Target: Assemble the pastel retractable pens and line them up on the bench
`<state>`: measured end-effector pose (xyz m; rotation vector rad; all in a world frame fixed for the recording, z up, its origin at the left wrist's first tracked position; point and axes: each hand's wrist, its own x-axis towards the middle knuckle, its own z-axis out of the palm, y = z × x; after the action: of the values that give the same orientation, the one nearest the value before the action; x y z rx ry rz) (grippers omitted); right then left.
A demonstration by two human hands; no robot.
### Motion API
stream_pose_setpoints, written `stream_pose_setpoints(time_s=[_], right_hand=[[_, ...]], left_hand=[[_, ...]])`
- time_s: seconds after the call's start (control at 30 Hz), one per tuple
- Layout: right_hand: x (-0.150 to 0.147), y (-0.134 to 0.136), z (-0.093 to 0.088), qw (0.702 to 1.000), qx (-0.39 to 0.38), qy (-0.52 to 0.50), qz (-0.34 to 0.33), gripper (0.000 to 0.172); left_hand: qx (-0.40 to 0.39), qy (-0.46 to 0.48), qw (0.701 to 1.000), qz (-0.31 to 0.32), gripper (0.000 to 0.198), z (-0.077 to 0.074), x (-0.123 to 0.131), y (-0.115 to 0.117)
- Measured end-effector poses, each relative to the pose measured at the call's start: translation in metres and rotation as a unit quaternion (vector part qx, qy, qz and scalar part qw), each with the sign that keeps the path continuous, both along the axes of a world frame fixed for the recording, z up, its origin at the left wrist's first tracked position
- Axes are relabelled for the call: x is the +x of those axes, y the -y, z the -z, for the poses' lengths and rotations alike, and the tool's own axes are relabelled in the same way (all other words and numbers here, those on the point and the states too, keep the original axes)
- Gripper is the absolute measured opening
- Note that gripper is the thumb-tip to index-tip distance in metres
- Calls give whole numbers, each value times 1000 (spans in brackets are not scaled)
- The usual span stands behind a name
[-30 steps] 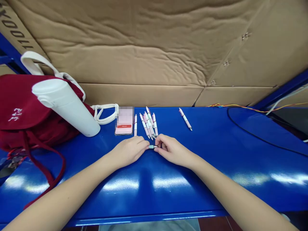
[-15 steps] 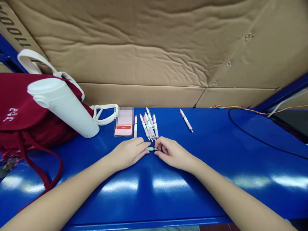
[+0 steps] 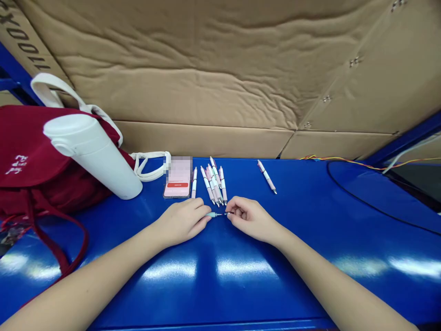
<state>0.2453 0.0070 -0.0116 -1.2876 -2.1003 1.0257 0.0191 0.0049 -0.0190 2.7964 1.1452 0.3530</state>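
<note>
My left hand (image 3: pixel 188 220) is closed around a mint-green pen (image 3: pixel 212 214), whose front end sticks out between thumb and fingers and points right. A thin part projects from that end. Facing it, my right hand (image 3: pixel 251 218) pinches the pen's small metal tip (image 3: pixel 226 213); it is too small to tell whether a spring is with it. The two parts lie almost in line, with a narrow space between. Just beyond my hands is a bunch of several white and pink pens (image 3: pixel 213 184), and one more such pen (image 3: pixel 194 181) lies left of it.
A phone (image 3: pixel 177 189) with a lit screen lies left of the pens. A single pen (image 3: pixel 266 176) is off to the right. A white bottle (image 3: pixel 96 154) leans against a dark red bag (image 3: pixel 20 147). A black cable (image 3: pixel 372 198) crosses the blue table (image 3: pixel 206 294); cardboard (image 3: pixel 206 101) stands behind.
My right hand has moved slightly right, drawing the metal tip off the mint-green pen's front end and baring a thin part. My left hand keeps its hold. The camera view has shifted slightly.
</note>
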Motion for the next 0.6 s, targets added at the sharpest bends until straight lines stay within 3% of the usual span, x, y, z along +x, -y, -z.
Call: stream_pose_setpoints(time_s=[0.2,0.4,0.6], right_hand=[[-1,-1,-1,996,-49,-70,33,8],[-20,13,3,986,-132,-105,13,10],[-21,13,4,981,-152,-119,10,11]], left_hand=[[36,46,998,-6,26,1,-1,2],[98,60,992,57,22,6,1,4],[90,65,991,77,20,7,3,5]])
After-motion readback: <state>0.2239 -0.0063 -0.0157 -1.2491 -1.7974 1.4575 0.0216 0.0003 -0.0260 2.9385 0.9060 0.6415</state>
